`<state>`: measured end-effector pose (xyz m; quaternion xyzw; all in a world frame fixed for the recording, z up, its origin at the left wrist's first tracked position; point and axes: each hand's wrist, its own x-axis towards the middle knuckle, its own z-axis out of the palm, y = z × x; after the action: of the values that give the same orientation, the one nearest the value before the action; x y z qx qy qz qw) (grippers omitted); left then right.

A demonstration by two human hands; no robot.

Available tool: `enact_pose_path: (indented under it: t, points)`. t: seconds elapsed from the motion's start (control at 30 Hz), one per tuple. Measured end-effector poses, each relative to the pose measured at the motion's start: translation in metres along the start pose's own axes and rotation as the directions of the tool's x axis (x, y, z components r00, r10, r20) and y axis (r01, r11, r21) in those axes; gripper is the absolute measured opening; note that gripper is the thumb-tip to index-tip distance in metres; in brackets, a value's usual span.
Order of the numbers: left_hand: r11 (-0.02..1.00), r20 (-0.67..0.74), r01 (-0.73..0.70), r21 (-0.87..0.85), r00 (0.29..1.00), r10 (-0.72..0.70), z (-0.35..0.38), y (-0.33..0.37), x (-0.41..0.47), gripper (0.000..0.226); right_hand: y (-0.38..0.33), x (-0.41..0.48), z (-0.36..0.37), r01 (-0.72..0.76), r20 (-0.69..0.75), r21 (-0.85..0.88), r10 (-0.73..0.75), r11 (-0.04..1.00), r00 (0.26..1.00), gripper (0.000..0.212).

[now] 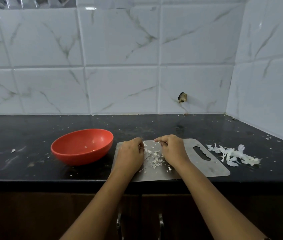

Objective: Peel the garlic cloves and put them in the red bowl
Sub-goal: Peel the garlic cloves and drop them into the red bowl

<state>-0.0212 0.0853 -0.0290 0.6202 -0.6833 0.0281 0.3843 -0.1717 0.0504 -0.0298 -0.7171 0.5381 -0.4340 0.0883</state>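
The red bowl [82,146] sits on the black counter, left of a steel cutting board [204,168]. Inside the bowl I see only a small white speck. Both hands hover over the far half of the board. My left hand [131,153] has its fingers curled round a garlic clove, which is mostly hidden; a bit of white shows at the fingertips. My right hand [171,149] is curled too, with thumb and forefinger pinching a small scrap of garlic peel. Loose peel flakes [156,160] lie on the board between the hands.
A pile of white garlic skins [232,155] lies on the counter right of the board's handle slot [202,153]. Small flakes are scattered over the counter. A tiled wall runs behind and along the right side. Cabinet handles [119,222] are below the counter's front edge.
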Motion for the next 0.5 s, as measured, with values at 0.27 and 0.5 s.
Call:
enact_pose_path:
  t: [0.27, 0.5]
  points:
    - [0.995, 0.104, -0.089, 0.042, 0.991, 0.084, 0.001, 0.001, 0.002, 0.03, 0.014, -0.007, -0.021, -0.104, 0.039, 0.108, 0.101, 0.989, 0.994, 0.023]
    - [0.978, 0.317, -0.209, -0.003, 0.927, 0.199, 0.01, -0.002, 0.008, 0.024, 0.01, -0.009, -0.023, -0.082, 0.103, 0.101, 0.071, 0.992, 0.992, 0.015]
